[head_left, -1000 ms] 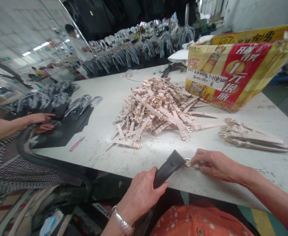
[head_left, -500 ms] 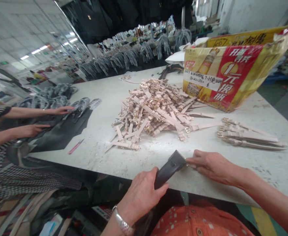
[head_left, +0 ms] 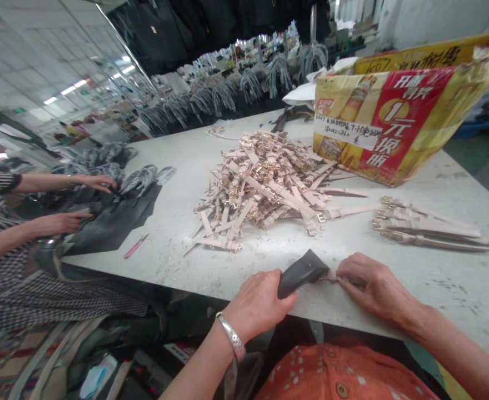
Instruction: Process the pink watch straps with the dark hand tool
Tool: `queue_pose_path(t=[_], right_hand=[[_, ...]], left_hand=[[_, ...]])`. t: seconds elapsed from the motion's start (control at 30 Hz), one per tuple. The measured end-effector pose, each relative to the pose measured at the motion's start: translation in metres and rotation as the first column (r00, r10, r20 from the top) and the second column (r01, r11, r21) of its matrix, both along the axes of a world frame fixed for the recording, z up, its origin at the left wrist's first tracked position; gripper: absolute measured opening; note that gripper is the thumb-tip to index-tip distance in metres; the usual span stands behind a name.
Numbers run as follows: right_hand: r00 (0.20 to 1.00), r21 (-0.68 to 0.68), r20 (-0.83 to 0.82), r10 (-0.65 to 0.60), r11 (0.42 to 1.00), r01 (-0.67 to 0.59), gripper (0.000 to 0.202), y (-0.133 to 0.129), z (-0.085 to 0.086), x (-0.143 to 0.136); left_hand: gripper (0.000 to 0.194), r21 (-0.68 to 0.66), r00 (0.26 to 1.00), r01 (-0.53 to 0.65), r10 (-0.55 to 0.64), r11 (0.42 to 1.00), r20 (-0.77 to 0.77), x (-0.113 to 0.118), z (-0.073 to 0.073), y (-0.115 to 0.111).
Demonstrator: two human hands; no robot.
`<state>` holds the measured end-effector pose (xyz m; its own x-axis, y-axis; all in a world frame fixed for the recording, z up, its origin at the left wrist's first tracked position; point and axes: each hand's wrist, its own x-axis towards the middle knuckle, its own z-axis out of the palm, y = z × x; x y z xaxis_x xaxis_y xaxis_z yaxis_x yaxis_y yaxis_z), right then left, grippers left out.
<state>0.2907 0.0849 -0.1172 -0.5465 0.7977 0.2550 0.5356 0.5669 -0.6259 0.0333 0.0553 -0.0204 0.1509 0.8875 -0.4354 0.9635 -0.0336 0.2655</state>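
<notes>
Near this edge of the surface (head_left: 211,272), I log left fingers (head_left: 273,278) gripping a black strap (head_left: 303,272), long axis slanting rightward toward the small pale piece (head_left: 332,275) right fingers (head_left: 348,270) pinch.

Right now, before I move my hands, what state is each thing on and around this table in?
Black piece: tilted, gripped by the left hand
Small pale piece: pinched by the right hand
Strap pile: loosely tangled
Strap bundle: lying nearly parallel
Cardboard box: standing, open on top
Pink tool: lying on the table
Black material: spread out
Table: scuffed and marked
</notes>
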Motion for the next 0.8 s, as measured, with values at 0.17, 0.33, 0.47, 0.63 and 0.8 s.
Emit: queue_pose_path(t=[0.17,0.33,0.47,0.63,0.8], right_hand=[[1.0,0.123,0.009,0.011,0.992,-0.012,0.019,-0.004,-0.002,0.006],[0.999,0.231,0.05,0.009,0.973,-0.021,0.015,-0.007,-0.005,0.002],[0.998,0.245,0.055,-0.023,0.969,0.009,0.023,-0.008,-0.004,-0.007],[1.0,0.166,-0.007,-0.008,0.986,0.009,0.021,-0.007,-0.001,-0.009],[0.999,0.124,-0.004,-0.053,0.991,0.053,0.018,-0.007,-0.004,-0.006]], left_hand=[[0.03,0.032,1.0,-0.007,0.007,0.999,0.018,-0.001,-0.006,0.001],[0.03,0.046,1.0,-0.001,0.0,0.999,0.018,-0.001,-0.009,0.0],[0.029,0.048,1.0,-0.002,0.002,0.999,0.008,0.0,-0.008,0.0],[0.028,0.052,1.0,-0.008,0.008,0.999,0.006,0.001,-0.008,-0.001],[0.026,0.054,1.0,-0.002,0.003,0.999,-0.003,0.0,-0.008,-0.002]])
